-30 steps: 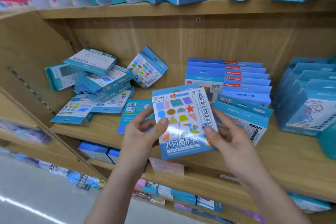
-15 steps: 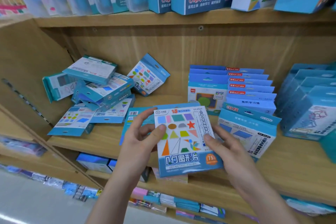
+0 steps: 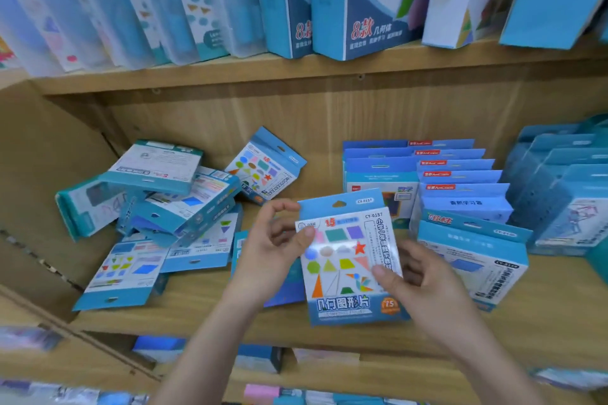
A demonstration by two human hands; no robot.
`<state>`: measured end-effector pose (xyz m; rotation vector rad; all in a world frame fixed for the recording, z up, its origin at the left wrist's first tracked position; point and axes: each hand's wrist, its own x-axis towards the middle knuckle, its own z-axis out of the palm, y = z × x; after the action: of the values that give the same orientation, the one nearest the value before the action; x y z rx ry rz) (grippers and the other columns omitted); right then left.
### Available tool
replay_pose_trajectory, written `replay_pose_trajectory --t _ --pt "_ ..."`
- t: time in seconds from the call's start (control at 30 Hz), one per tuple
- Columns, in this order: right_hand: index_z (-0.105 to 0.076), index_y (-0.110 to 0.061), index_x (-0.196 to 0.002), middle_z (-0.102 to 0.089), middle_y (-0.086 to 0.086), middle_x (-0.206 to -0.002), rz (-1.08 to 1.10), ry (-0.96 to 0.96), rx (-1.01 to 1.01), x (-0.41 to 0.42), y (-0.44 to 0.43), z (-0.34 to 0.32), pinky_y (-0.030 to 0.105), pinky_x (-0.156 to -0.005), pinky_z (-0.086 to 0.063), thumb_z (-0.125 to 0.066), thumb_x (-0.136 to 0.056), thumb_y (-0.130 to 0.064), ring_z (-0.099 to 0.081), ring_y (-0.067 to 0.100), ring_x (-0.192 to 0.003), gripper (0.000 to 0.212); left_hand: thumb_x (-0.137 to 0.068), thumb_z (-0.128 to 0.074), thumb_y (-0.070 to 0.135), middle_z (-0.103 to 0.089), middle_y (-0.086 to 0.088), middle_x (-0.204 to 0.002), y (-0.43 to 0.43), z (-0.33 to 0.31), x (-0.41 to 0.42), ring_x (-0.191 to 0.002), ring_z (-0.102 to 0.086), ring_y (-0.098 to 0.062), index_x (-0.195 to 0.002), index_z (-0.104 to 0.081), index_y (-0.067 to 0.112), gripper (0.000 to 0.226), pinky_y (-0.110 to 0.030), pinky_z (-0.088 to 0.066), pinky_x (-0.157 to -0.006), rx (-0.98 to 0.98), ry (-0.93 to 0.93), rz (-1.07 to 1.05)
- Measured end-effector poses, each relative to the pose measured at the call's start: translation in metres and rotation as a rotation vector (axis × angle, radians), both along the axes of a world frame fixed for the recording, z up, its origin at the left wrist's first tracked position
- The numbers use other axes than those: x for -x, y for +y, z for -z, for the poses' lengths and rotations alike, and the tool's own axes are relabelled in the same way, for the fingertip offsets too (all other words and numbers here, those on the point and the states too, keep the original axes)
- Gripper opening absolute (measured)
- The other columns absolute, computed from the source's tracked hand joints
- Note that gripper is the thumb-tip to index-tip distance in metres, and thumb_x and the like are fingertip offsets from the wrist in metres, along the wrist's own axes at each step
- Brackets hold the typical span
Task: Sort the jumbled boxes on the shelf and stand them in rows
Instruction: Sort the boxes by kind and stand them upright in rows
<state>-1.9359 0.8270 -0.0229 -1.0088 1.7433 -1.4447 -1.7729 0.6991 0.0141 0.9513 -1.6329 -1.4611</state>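
step in hand: pick-and-orient, one box out of the mess and up in front of the shelf. flat blue-and-white cardboard box printed with coloured shapes (image 3: 343,306) is held upright, face to the camera, in the air over the near edge of the light wooden shelf (image 3: 543,293), between the heap and the rows. a second like box seems tucked behind it, can't tell for sure. left hand (image 3: 273,251) pinches its upper left corner, thumb on the front and fingers behind. right hand (image 3: 424,286) pinches the lower right side the same way.

next move, my guess: carry it far-right and stand it in line with the upright rows of blue boxes (image 3: 460,194), same face forward, without knocking the near blue-and-white standing box (image 3: 473,253).

most of the sort is not done: jumbled heap of teal and blue boxes (image 3: 171,194) lies at far left, and one shape-printed box (image 3: 266,164) leans tilted near the back wall.

room: shop shelving, tall blue and white boxes (image 3: 362,10) on the shelf above, more stock on the lower shelf (image 3: 263,358).
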Motion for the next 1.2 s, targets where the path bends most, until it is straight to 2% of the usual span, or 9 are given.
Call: replay_pose_trajectory --t 0.17,0.33,0.43,0.5,0.57,0.7,0.87,1.0,1.2 --pt "-0.058 -0.033 -0.1 -0.072 -0.013 -0.092 0.132 0.135 0.0 -0.008 -0.016 0.008 0.036 -0.077 -0.057 -0.073 -0.08 -0.015 -0.068 0.001 -0.085 0.031 -0.078 -0.07 0.005 -0.055 -0.005 -0.121 -0.106 -0.014 -0.006 -0.113 -0.048 -0.023 -0.122 -0.052 0.019 0.05 -0.035 -0.041 -0.093 0.848 -0.56 -0.208" --pt "-0.045 -0.04 -0.096 -0.068 -0.017 -0.098 0.239 0.336 -0.019 -0.021 -0.022 0.014 0.03 -0.073 -0.056 -0.071 -0.082 -0.023 -0.065 0.0 -0.089 0.034 -0.071 -0.07 0.007 -0.038 -0.025 -0.137 -0.157 -0.017 -0.004 -0.123 -0.033 -0.046 -0.134 -0.046 0.016 0.067 -0.054 -0.035 -0.099 1.061 -1.039 -0.211" --pt "-0.043 -0.036 -0.102 -0.067 -0.012 -0.102 0.284 0.438 -0.045 -0.018 -0.018 0.027 0.036 -0.073 -0.053 -0.069 -0.082 -0.029 -0.064 0.009 -0.093 0.034 -0.075 -0.068 0.024 -0.048 -0.015 -0.13 -0.128 -0.018 0.015 -0.119 -0.045 -0.036 -0.121 -0.058 0.017 0.048 -0.045 -0.039 -0.096 1.248 -0.71 -0.047" --pt "-0.042 -0.038 -0.1 -0.066 -0.013 -0.101 0.303 0.437 -0.054 -0.014 -0.015 0.032 0.032 -0.073 -0.051 -0.068 -0.083 -0.029 -0.063 0.009 -0.093 0.032 -0.08 -0.055 0.057 -0.051 0.007 -0.128 -0.089 -0.024 0.03 -0.12 -0.047 -0.01 -0.126 -0.053 0.03 0.054 -0.023 -0.039 -0.098 0.961 -0.433 0.369" --pt "-0.041 -0.038 -0.101 -0.064 -0.013 -0.102 0.286 0.426 -0.07 -0.012 -0.011 0.034 0.033 -0.075 -0.05 -0.065 -0.085 -0.031 -0.061 0.011 -0.094 0.03 -0.069 -0.055 0.072 -0.044 0.023 -0.131 -0.066 -0.015 0.043 -0.123 -0.037 0.008 -0.134 -0.04 0.041 0.073 -0.011 -0.031 -0.1 0.841 -0.428 0.637" --pt "-0.042 -0.035 -0.115 -0.059 -0.013 -0.112 0.25 0.637 -0.194 -0.008 0.003 0.023 0.03 -0.081 -0.048 -0.061 -0.085 -0.042 -0.057 0.011 -0.103 0.037 -0.063 -0.075 0.055 -0.05 0.022 -0.112 -0.068 0.013 0.062 -0.108 -0.05 -0.006 -0.122 -0.052 0.037 0.066 -0.018 -0.035 -0.093 1.067 -0.466 0.631" --pt "-0.045 -0.029 -0.128 -0.045 0.0 -0.12 0.618 1.005 0.034 0.033 0.039 -0.015 0.028 -0.088 -0.038 -0.076 -0.07 -0.045 -0.043 0.018 -0.106 0.067 -0.062 -0.073 0.045 -0.057 0.017 -0.105 -0.066 0.012 0.066 -0.098 -0.055 -0.007 -0.117 -0.051 0.036 0.06 -0.021 -0.039 -0.085 1.076 -0.431 0.621" --pt "-0.024 -0.042 -0.141 -0.052 -0.01 -0.128 0.471 0.564 -0.112 0.072 0.051 -0.015 0.035 -0.098 -0.043 -0.084 -0.068 -0.027 -0.048 0.01 -0.117 0.096 -0.06 -0.073 0.041 -0.058 0.017 -0.105 -0.059 0.009 0.066 -0.101 -0.056 -0.006 -0.117 -0.05 0.039 0.062 -0.026 -0.042 -0.088 0.976 -0.45 0.642" --pt "-0.056 -0.042 -0.1 -0.07 -0.005 -0.101 0.25 0.202 0.043 0.084 0.077 -0.001 0.038 -0.084 -0.054 -0.076 -0.074 0.0 -0.066 0.016 -0.097 0.054 -0.063 -0.087 0.023 -0.061 0.01 -0.105 -0.055 0.002 0.064 -0.101 -0.058 -0.016 -0.114 -0.065 0.024 0.056 -0.029 -0.045 -0.086 0.978 -0.518 0.522"
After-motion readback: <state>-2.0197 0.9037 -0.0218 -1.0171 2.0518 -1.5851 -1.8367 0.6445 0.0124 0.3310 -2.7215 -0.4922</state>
